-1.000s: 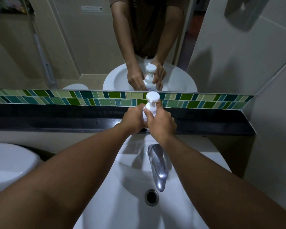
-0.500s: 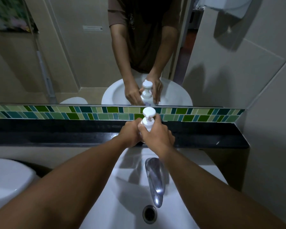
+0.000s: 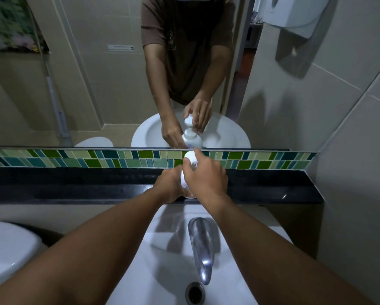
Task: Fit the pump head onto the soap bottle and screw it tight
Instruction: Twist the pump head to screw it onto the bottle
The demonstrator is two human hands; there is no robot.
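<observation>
Washroom, dim light. Black stone counter (image 3: pixel 74 190) runs wall to wall behind a white sink (image 3: pixel 140 271); a chrome faucet (image 3: pixel 201 247) reaches out over the basin, round drain (image 3: pixel 194 292) below its tip. A band of green and teal mosaic tiles (image 3: pixel 74 159) lines the back of the counter, with a wide mirror (image 3: pixel 96 84) directly above. Pale large wall tiles on the right; a white wall dispenser (image 3: pixel 290 12) hangs high there. Rim of a second white fixture (image 3: pixel 6 247) at lower left.

White soap bottle (image 3: pixel 183 180) stands upright on the counter, right behind the faucet, long axis vertical. Most of its body is hidden by the hands; the mirror shows a squat rounded body narrowing to a neck. White pump head (image 3: pixel 190 158) sits on top, in line with that axis; in the mirror its top leans slightly to the side. Which way the nozzle faces cannot be told.

Left hand (image 3: pixel 169 187) wrapped around the bottle's lower body, fingers curled closed against it. Right hand (image 3: pixel 206 177) comes over from the right, fingertips pinched on the neck just below the pump top. Both forearms stretch forward over the sink.
</observation>
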